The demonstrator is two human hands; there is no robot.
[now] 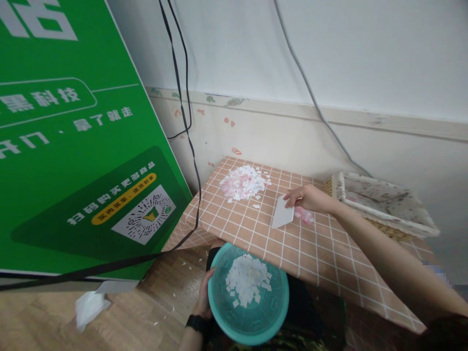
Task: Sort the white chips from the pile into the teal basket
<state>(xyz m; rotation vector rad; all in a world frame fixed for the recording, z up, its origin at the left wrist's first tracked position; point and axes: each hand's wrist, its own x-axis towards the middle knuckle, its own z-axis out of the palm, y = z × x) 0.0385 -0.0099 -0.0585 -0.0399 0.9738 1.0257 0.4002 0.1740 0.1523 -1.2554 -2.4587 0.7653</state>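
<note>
My left hand (205,292) grips the left rim of a round teal plastic colander (248,329), held below the table's front edge. A heap of small white paper pieces (246,278) lies inside it. Over the table, my right hand (305,196) pinches a flat white card (282,214) by its upper right corner, the card tilted against the tabletop. Just beside the card, partly behind it and under my hand, are some pink and white pieces (304,215). Farther left on the table sits a larger pile of white and pink paper pieces (244,183).
The table has a brown checked cloth (234,219). A fabric-lined wicker basket (395,226) stands at its right end, against the wall. A large green sign (73,195) fills the left, with a black strap (195,195) hanging beside it. A crumpled white bag (89,308) is on the floor.
</note>
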